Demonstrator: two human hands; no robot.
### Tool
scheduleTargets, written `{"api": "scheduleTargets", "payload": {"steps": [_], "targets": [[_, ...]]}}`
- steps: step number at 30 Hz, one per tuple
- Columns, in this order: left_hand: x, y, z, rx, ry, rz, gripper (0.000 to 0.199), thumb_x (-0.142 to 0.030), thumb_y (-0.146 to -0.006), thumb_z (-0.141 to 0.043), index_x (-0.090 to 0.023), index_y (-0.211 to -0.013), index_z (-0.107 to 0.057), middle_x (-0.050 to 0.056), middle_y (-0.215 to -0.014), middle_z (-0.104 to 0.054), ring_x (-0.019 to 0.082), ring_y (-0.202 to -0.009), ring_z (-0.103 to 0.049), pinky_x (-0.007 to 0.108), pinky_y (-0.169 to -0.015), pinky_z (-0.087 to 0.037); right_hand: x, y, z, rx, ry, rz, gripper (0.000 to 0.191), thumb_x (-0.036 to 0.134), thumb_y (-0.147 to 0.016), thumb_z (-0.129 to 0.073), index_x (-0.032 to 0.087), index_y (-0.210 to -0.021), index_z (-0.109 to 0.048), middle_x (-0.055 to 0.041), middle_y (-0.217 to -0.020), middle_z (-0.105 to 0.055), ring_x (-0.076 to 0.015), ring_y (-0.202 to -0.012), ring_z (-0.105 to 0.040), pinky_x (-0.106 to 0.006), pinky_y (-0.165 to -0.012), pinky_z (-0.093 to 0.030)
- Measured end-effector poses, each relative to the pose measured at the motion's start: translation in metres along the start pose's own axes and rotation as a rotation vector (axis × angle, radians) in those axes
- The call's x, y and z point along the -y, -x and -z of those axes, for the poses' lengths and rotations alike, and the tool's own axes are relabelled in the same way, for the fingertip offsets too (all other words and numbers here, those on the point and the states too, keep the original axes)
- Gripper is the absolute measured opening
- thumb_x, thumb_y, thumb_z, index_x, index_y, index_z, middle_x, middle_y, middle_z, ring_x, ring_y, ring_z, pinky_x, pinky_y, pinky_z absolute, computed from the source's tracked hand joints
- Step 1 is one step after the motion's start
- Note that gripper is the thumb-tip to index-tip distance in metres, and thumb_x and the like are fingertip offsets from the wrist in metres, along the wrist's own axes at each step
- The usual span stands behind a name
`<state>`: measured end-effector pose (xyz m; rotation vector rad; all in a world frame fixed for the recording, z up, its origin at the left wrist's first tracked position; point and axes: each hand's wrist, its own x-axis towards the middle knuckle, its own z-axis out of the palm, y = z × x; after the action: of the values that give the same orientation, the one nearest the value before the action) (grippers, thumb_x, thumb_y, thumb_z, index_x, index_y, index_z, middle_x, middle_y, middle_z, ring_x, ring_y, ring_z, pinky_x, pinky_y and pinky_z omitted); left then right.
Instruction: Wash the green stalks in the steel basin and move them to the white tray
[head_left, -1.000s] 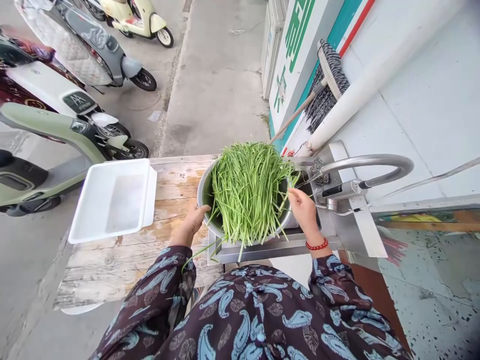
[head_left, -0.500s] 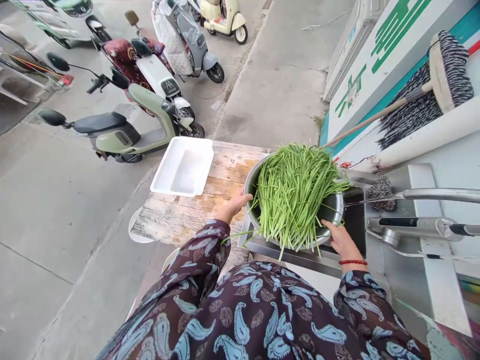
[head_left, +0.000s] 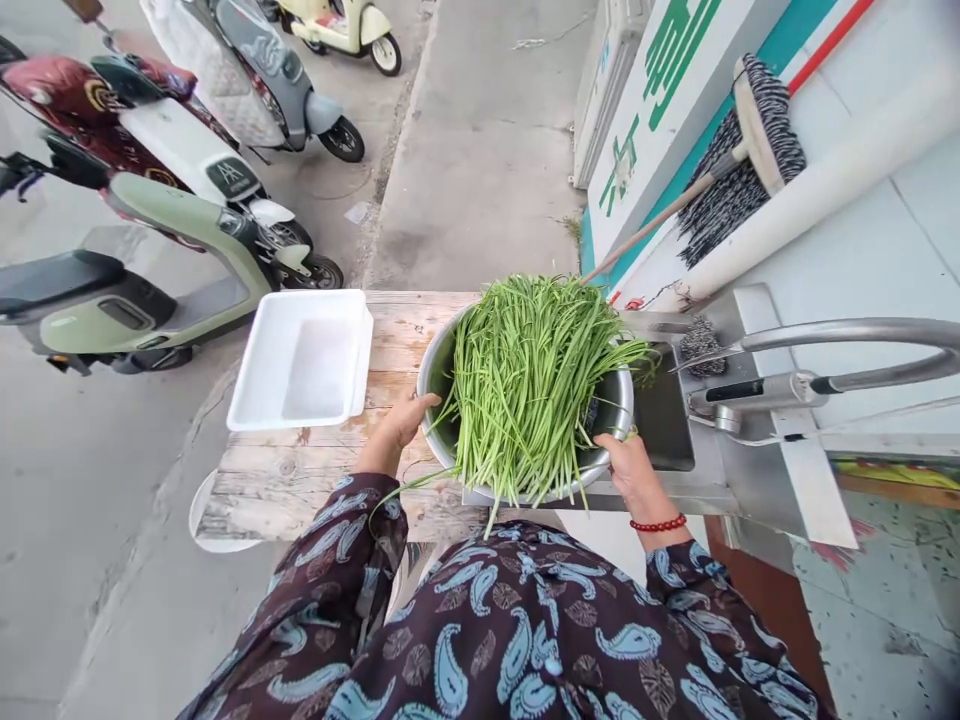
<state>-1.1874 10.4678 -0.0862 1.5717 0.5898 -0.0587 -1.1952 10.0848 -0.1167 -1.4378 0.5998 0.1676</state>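
A large metal basin (head_left: 621, 408) is heaped with long green garlic chives (head_left: 532, 385), some hanging over its near rim. My left hand (head_left: 405, 425) grips the basin's left rim, thumb on top. At the lower right rim, my right hand (head_left: 626, 462) is closed on the metal, a red bead bracelet on its wrist. The basin spans the right part of the wooden table (head_left: 300, 480) and the left edge of the sink (head_left: 667, 430); whether its base touches them is hidden. One loose chive trails over my left sleeve.
An empty white plastic tray (head_left: 300, 360) sits on the table's left. Right of the sink stands a tap (head_left: 757, 395), with a wire scourer (head_left: 703, 345) behind it. A mop (head_left: 742, 150) leans along the wall. Several parked scooters (head_left: 150, 290) stand at the left.
My view has turned to the right, so the surroundings appear further left. The basin has moved leftward from over the sink toward the table, still gripped by both my hands.
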Motion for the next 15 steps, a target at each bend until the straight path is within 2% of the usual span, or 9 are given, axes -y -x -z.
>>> {"api": "scheduleTargets", "payload": {"steps": [3,6,8,12,13,15], "targets": [[0.01,0.009,0.036,-0.038,0.144,0.007,0.042,-0.034,-0.056,-0.081,-0.018,-0.091,-0.066,0.003,-0.077,-0.07,0.019,-0.071,-0.064,0.029,-0.066,-0.054,-0.001,0.009,-0.03,0.066,0.05,0.027,0.033,0.034,-0.048,-0.078,0.022,-0.067,-0.054,0.0068,-0.051,-0.051,-0.0121,-0.048,-0.048,-0.026,-0.046,-0.038],[0.025,0.015,0.078,-0.097,0.388,0.098,0.049,-0.056,-0.072,-0.076,-0.016,-0.097,-0.063,0.005,-0.078,-0.069,0.017,-0.064,-0.065,0.028,-0.059,-0.053,-0.009,0.017,-0.06,0.081,0.072,-0.014,0.037,0.038,-0.049,-0.079,0.024,-0.067,-0.05,0.0074,-0.05,-0.048,-0.0125,-0.045,-0.047,-0.026,-0.043,-0.037],[0.038,0.017,0.103,-0.234,0.511,0.186,0.055,-0.067,-0.083,-0.064,-0.015,-0.099,-0.06,0.006,-0.078,-0.067,0.017,-0.06,-0.066,0.029,-0.057,-0.054,-0.015,0.023,-0.075,0.068,0.084,-0.02,0.036,0.036,-0.048,-0.077,0.024,-0.068,-0.05,0.0071,-0.051,-0.049,-0.0131,-0.045,-0.048,-0.027,-0.042,-0.038],[0.061,0.021,0.133,-0.553,0.56,0.331,0.052,-0.066,-0.095,-0.048,-0.014,-0.102,-0.053,0.004,-0.074,-0.061,0.018,-0.064,-0.069,0.029,-0.062,-0.058,-0.021,0.031,-0.091,0.066,0.094,-0.005,0.033,0.031,-0.048,-0.076,0.024,-0.069,-0.052,0.0063,-0.053,-0.052,-0.0132,-0.046,-0.05,-0.027,-0.042,-0.04],[0.064,0.022,0.138,-0.596,0.558,0.352,0.052,-0.066,-0.096,-0.048,-0.014,-0.105,-0.051,0.004,-0.075,-0.061,0.019,-0.066,-0.07,0.03,-0.062,-0.058,-0.021,0.033,-0.094,0.063,0.091,-0.009,0.032,0.03,-0.048,-0.076,0.023,-0.069,-0.052,0.0059,-0.053,-0.052,-0.0133,-0.047,-0.05,-0.026,-0.042,-0.04],[0.065,0.024,0.151,-0.61,0.537,0.333,0.056,-0.067,-0.094,-0.05,-0.014,-0.113,-0.048,0.006,-0.082,-0.062,0.02,-0.071,-0.071,0.03,-0.062,-0.059,-0.021,0.037,-0.101,0.049,0.081,-0.007,0.031,0.027,-0.048,-0.075,0.023,-0.068,-0.053,0.0057,-0.053,-0.053,-0.0135,-0.048,-0.05,-0.026,-0.042,-0.039]]}}
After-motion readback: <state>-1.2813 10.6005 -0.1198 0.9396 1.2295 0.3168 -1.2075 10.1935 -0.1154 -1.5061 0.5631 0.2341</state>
